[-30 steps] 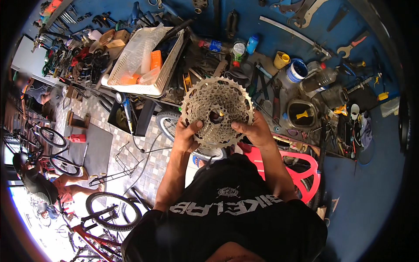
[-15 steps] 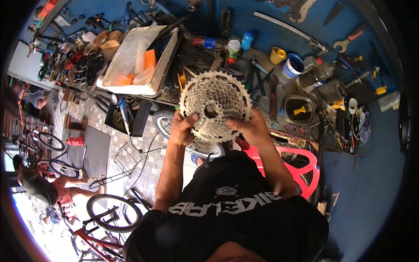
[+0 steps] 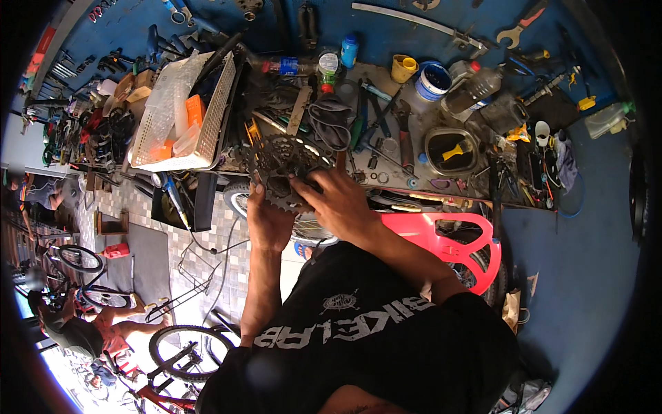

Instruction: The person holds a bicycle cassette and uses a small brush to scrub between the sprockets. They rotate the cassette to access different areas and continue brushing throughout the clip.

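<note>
the cassette (image 3: 277,164) has turned — darker side up, probably within easier finger reach; left hand (image 3: 271,222) clamps its rim, right hand (image 3: 338,201) touches it — grip unclear.

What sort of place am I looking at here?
Most likely a bicycle repair workshop: the left hand holds a toothed bicycle cassette with the right hand on it, the workbench is crowded with hand tools, and a bicycle shows at lower left.
</note>
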`<state>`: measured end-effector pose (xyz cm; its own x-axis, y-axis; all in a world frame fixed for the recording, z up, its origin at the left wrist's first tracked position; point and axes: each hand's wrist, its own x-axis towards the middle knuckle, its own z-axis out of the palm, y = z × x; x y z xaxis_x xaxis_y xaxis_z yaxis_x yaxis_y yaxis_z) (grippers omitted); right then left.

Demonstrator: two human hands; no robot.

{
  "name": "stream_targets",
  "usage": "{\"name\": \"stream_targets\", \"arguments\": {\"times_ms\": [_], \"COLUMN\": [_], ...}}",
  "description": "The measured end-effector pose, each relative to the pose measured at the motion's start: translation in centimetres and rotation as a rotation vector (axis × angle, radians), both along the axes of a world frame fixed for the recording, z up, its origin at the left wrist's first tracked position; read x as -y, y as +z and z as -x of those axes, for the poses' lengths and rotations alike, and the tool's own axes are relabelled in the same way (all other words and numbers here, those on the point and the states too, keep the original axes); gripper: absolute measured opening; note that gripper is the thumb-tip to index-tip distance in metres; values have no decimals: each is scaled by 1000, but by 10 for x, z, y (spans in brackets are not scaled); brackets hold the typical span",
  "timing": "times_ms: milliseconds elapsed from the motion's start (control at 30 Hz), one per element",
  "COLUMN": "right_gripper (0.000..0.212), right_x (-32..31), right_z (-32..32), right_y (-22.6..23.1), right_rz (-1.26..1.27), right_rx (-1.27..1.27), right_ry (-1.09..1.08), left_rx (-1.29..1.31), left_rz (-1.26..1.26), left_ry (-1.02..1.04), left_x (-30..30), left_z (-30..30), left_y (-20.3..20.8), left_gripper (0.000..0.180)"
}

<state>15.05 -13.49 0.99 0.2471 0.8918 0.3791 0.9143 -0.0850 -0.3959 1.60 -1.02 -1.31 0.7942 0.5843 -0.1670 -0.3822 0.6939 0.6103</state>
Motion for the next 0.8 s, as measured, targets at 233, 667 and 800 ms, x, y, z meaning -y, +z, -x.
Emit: {"name": "stream_targets", "arguments": {"times_ms": [233,667,800], "right_gripper": [74,69,80], "right_x": [15,-38,-50], "right_z": [-42,-174,-179], "right_y": [-20,-123,-137], "right_rz": [17,372,399], "right_rx": [-362,-508,-455], "right_ry": [124,-731,-726], "left_rx": [24,10,-21], "left_rz": [193,191,153], "left_ry": [155,397,444], "left_x": [4,4,13], "left_z": [30,66,76], "left_y": [-40,-40,-45], "left_gripper": [68,66,66]}}
